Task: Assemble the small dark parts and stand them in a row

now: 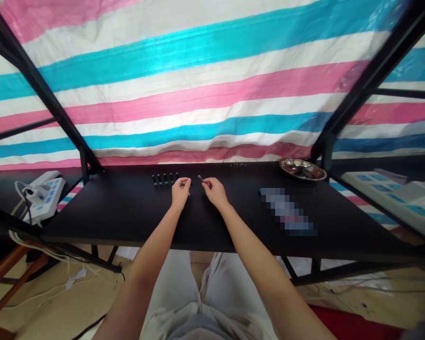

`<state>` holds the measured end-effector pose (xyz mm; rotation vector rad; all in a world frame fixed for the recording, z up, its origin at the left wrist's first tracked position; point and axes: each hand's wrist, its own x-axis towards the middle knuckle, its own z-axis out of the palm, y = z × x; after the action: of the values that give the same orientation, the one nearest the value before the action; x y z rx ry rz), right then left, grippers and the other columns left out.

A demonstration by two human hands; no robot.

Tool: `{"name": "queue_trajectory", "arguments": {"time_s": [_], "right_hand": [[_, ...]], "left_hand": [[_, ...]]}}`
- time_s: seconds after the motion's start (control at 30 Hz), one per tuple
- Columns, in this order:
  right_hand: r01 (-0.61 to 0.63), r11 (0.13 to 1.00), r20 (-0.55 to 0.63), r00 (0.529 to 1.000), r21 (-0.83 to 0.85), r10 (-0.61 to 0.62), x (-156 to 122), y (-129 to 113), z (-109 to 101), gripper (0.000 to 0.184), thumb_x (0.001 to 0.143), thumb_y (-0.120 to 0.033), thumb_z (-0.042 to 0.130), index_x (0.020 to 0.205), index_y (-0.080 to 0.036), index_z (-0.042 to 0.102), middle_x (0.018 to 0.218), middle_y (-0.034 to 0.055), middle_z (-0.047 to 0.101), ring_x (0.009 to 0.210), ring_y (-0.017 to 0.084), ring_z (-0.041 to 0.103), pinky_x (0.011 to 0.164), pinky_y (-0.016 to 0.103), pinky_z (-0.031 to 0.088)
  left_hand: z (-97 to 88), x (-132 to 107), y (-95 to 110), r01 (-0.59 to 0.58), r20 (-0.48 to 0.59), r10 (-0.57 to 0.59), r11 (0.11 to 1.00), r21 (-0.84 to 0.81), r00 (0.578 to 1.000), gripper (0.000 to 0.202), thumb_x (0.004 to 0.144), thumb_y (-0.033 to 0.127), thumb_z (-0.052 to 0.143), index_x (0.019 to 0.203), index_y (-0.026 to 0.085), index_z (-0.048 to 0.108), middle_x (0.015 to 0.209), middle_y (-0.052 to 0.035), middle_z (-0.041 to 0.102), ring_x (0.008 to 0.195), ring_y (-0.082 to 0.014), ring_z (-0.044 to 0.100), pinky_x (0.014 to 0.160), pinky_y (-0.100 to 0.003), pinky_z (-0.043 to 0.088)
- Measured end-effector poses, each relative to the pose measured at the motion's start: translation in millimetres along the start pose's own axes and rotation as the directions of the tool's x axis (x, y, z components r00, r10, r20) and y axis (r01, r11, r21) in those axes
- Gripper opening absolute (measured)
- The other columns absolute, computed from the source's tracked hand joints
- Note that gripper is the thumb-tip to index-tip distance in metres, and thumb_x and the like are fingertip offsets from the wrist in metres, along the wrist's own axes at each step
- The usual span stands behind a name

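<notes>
My right hand [216,192] pinches a small dark stick-like piece [200,178] between thumb and fingertips, its end pointing up and left. Beside it, a short gap away, my left hand [180,192] is closed with thumb and fingers together; whatever it holds, if anything, is too small to make out. Just left of that hand, several short dark cylinders [165,178] with paler lower ends form a row on the black table [127,217]. Several tiny pale pieces [238,165] lie near the far edge, beyond my right hand.
A shiny round metal dish [302,170] sits at the back right. Nearer on the right lies a blurred-out bluish long object [286,212]. Black metal frame posts rise at both sides, before a striped sheet [198,89]. White power strips [49,198] with cables are at the left.
</notes>
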<state>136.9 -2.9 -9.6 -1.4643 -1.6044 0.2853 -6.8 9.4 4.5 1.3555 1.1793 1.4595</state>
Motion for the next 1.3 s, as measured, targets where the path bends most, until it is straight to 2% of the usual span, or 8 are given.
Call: {"name": "queue_trajectory", "arguments": {"time_s": [0.13,0.3,0.53,0.73,1.07,1.2,1.3], "right_hand": [[0.057,0.968,0.047,0.996,0.246,-0.071,-0.9,-3.8,6.6,0.023,0.078,-0.032,0.049,0.089,-0.016,0.061,0.069,0.0014,0.056,0.061,0.013,0.05,0.063,0.026,0.042],[0.058,0.949,0.122,0.988,0.309,-0.1,-5.3,-11.0,8.8,0.023,0.077,-0.033,0.049,0.089,-0.017,0.061,0.068,0.001,0.059,0.06,0.013,0.052,0.062,0.026,0.041],[0.078,0.951,0.158,0.979,0.3,-0.131,-6.8,-14.7,5.5,0.021,0.078,-0.031,0.049,0.09,-0.017,0.06,0.07,0.0014,0.06,0.06,0.013,0.053,0.061,0.026,0.041],[0.142,0.96,0.194,0.962,0.243,-0.191,-7.0,-11.3,7.9,0.019,0.079,-0.027,0.05,0.092,-0.018,0.06,0.076,0.0029,0.062,0.067,0.013,0.055,0.067,0.026,0.043],[0.194,0.975,0.292,0.931,0.106,-0.218,-6.9,-12.5,7.4,0.012,0.075,-0.021,0.054,0.085,-0.019,0.061,0.075,0.0018,0.062,0.064,0.012,0.053,0.062,0.024,0.039],[0.175,0.979,0.258,0.946,0.101,-0.195,-6.3,-11.4,10.3,0.013,0.075,-0.023,0.054,0.085,-0.019,0.062,0.07,0.0007,0.061,0.06,0.012,0.052,0.06,0.023,0.038],[0.102,0.99,0.183,0.976,0.093,-0.118,3.0,-2.7,12.9,0.014,0.075,-0.028,0.054,0.083,-0.018,0.061,0.065,-0.0003,0.06,0.057,0.012,0.051,0.058,0.023,0.038]], "left_hand": [[0.7,-2.8,2.9,-0.017,0.048,0.017,1.0,-0.016,0.999,0.03,0.067,0.041,0.063,0.08,0.013,0.058,0.063,0.0028,0.055,0.038,-0.0028,0.043,0.039,-0.017,0.034],[0.9,-5.1,6.1,-0.02,0.105,0.024,0.999,-0.037,0.994,0.028,0.067,0.039,0.063,0.077,0.014,0.057,0.06,0.0036,0.054,0.036,-0.0031,0.043,0.036,-0.017,0.03],[-0.7,-5.8,8.1,0.008,0.138,0.001,0.998,-0.063,0.99,0.019,0.068,0.033,0.06,0.071,0.015,0.054,0.049,0.0067,0.048,0.034,-0.0034,0.04,0.036,-0.017,0.027],[-1.7,-4.8,6.5,0.026,0.167,-0.01,0.995,-0.098,0.986,0.019,0.071,0.033,0.054,0.069,0.015,0.054,0.044,0.008,0.042,0.033,-0.0042,0.04,0.037,-0.017,0.027],[-0.4,-5.0,6.3,0.096,0.165,-0.088,0.995,-0.041,0.982,0.014,0.072,0.029,0.051,0.071,0.015,0.053,0.041,0.0088,0.04,0.031,-0.0041,0.036,0.036,-0.017,0.026],[-0.7,-3.9,4.1,0.068,0.121,-0.067,0.998,-0.005,0.99,0.015,0.076,0.03,0.047,0.074,0.016,0.052,0.044,0.0075,0.042,0.033,-0.0051,0.037,0.036,-0.017,0.027],[-1.7,-3.6,3.5,0.037,0.08,-0.041,0.998,0.059,0.996,0.016,0.078,0.03,0.044,0.076,0.017,0.052,0.047,0.0068,0.043,0.035,-0.0058,0.038,0.038,-0.018,0.029]]}}
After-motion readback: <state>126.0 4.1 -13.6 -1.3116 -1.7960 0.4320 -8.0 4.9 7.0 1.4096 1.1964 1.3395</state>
